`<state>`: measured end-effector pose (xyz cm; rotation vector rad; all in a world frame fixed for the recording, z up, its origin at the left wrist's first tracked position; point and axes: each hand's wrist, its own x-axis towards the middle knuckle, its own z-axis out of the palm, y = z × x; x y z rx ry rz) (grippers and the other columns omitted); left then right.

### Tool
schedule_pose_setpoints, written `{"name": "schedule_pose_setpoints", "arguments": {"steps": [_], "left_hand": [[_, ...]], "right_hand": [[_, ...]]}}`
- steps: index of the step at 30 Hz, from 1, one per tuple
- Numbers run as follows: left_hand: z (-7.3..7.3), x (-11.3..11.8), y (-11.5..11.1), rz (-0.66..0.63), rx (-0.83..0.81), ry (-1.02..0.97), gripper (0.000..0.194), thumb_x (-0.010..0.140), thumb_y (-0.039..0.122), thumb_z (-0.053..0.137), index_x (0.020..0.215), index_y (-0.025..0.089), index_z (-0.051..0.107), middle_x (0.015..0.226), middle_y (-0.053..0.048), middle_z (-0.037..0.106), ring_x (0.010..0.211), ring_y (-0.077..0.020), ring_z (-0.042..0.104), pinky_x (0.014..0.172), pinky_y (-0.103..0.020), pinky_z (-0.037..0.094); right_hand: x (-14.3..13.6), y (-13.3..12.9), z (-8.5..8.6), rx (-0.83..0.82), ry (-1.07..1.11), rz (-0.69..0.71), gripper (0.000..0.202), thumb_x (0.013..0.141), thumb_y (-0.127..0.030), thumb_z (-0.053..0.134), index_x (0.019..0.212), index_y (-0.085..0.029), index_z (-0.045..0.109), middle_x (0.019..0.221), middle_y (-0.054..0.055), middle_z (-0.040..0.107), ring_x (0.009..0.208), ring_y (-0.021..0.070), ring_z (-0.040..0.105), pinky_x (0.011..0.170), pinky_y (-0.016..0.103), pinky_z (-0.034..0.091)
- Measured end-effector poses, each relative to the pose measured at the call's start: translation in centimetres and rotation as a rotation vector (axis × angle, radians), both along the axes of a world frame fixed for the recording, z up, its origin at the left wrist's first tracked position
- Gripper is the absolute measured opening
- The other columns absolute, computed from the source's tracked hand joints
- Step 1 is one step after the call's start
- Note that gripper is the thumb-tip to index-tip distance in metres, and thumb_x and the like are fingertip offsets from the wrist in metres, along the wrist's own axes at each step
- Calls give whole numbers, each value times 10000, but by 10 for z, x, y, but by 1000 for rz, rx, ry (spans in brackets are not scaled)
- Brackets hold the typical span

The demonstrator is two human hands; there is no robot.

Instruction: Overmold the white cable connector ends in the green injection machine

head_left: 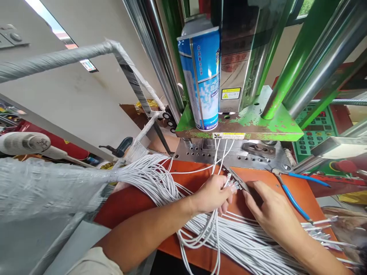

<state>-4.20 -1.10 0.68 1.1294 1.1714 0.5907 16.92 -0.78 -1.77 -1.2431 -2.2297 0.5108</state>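
Observation:
My left hand [213, 194] is closed around several white cables, and their clear plug ends [233, 185] stick out past the fingertips. My right hand [269, 202] grips the near end of a narrow metal bar [236, 176], which lies slantwise right beside those plugs. Whether the plugs sit in the bar or only touch it, I cannot tell. A few white cables [222, 156] run up from the bar under the green press plate. Below both hands, a thick bundle of white cables [229, 236] spreads across the orange worktop [301, 198].
Blue-handled pliers [292, 194] lie right of my right hand. A blue spray can [202, 80] stands on the green press plate [258, 128], between steel columns. A plastic-wrapped cable bundle [54, 187] hangs over a wrapped frame at left. A control panel [317, 131] is at right.

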Motion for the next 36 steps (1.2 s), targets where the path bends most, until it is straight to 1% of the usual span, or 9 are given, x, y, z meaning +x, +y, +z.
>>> {"name": "schedule_pose_setpoints", "arguments": {"steps": [3,7,13,18,22,24,28,31,36], "left_hand": [[0,-2,0,-15,-16,24,391,919,526,607,772,170,539,556,16,553,402,-107,551,377,-189,437],[0,-3,0,-29,-14,58,342,919,468,584,753,171,553,521,14,543,402,-113,559,384,-184,437],[1,5,-1,29,-8,40,260,859,388,642,757,154,595,594,17,577,381,-71,499,364,-170,375],[-9,3,1,26,22,-31,362,908,483,611,790,141,596,630,-28,635,428,-107,568,413,-202,427],[-12,-6,2,146,206,112,423,998,502,499,790,146,589,543,23,556,414,-61,464,445,-172,369],[-9,-7,2,145,208,146,401,1016,480,471,841,146,608,518,42,529,405,-57,429,445,-169,345],[-4,-5,1,102,117,167,352,1008,467,466,916,158,609,565,44,568,361,-71,444,400,-185,327],[-3,-3,1,100,148,215,345,1007,444,455,899,162,622,557,44,566,381,-75,463,426,-191,356],[-3,-5,1,106,251,320,371,988,414,477,744,165,605,532,13,580,461,-97,514,510,-221,402]], "right_hand": [[-1,2,0,49,33,-4,185,1049,-384,475,1064,-236,584,931,42,689,778,201,680,686,336,507],[-1,2,0,61,34,11,168,1049,-371,481,1071,-239,583,919,43,688,768,199,680,679,329,509],[-5,0,-1,137,-35,30,200,1040,-371,472,1076,-217,594,862,45,661,694,198,657,611,327,483],[-4,3,3,54,67,44,167,1034,-352,493,1085,-228,592,955,48,694,815,192,685,715,319,523],[1,5,2,79,75,-27,189,1048,-364,478,1113,-235,600,973,58,688,856,216,674,764,352,517],[3,5,1,82,57,-18,201,1057,-359,463,1139,-235,599,978,63,678,855,218,667,756,354,510],[1,4,-1,96,34,34,205,1061,-354,454,1149,-228,588,992,70,667,844,215,665,717,342,505],[-2,3,-2,94,13,70,199,1064,-346,447,1154,-229,580,1003,68,663,831,211,664,713,342,504],[-1,4,-5,158,-8,10,195,1062,-338,455,1139,-217,586,982,66,651,834,221,661,784,364,512]]}}
